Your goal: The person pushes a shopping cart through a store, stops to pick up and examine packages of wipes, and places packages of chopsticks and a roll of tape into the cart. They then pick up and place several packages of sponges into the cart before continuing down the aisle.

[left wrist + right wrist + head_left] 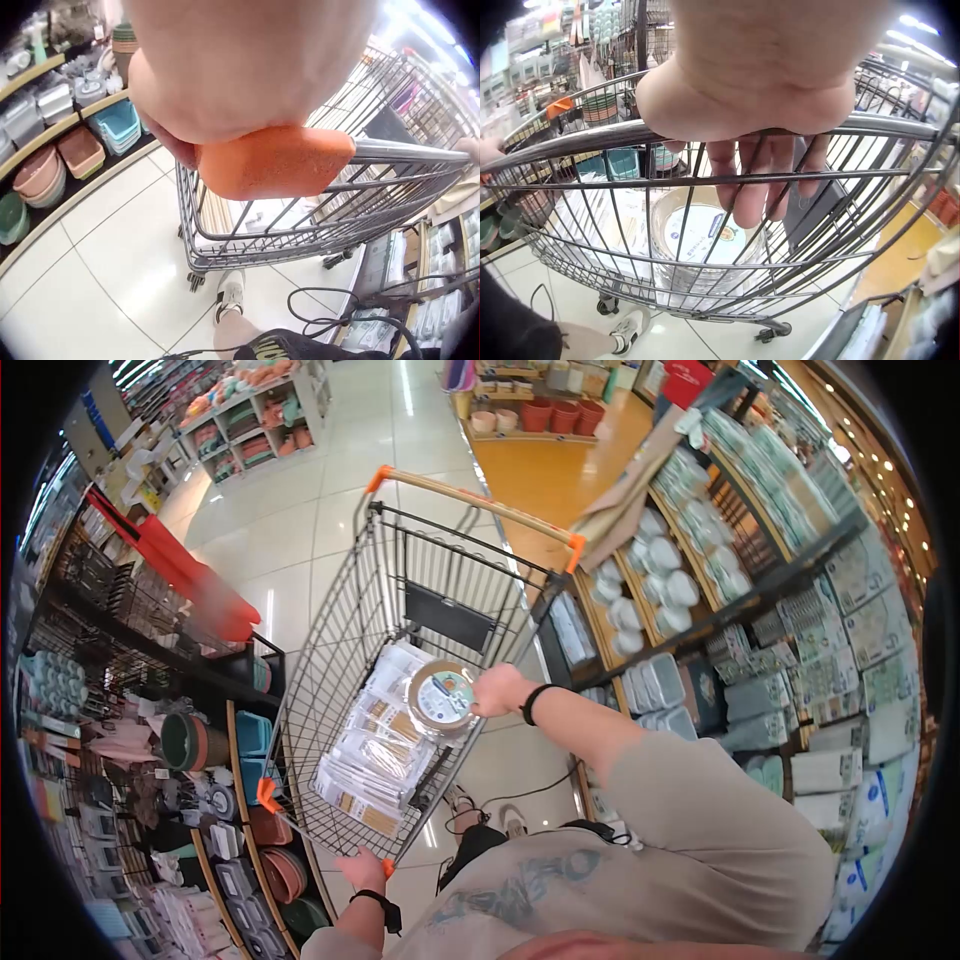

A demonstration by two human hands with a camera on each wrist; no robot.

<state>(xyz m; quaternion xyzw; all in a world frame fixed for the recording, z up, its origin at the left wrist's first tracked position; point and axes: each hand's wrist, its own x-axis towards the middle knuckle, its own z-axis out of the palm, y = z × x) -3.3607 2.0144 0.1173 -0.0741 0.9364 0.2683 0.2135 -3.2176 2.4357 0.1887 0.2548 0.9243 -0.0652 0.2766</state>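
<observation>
A wire shopping cart point(330, 610) with orange corners holds packs in clear plastic point(375, 760) and a round pack with a pale label point(443, 697). My left hand point(362, 870) grips the cart's near orange corner point(274, 163); in the left wrist view the hand point(240, 82) covers the corner's top. My right hand point(498, 690) is on the cart's side rail point(577, 142), beside the round pack. In the right wrist view the palm rests on the rail and the fingers point(751, 172) bend down inside the basket, above the round pack point(701, 232).
Shelves with bins and pots point(185, 745) stand on the left, shelves with packaged goods point(760, 700) on the right. Tiled floor point(345, 525) runs ahead. A person in red point(688, 378) is at the upper right. A dark cable point(322, 319) hangs near my legs.
</observation>
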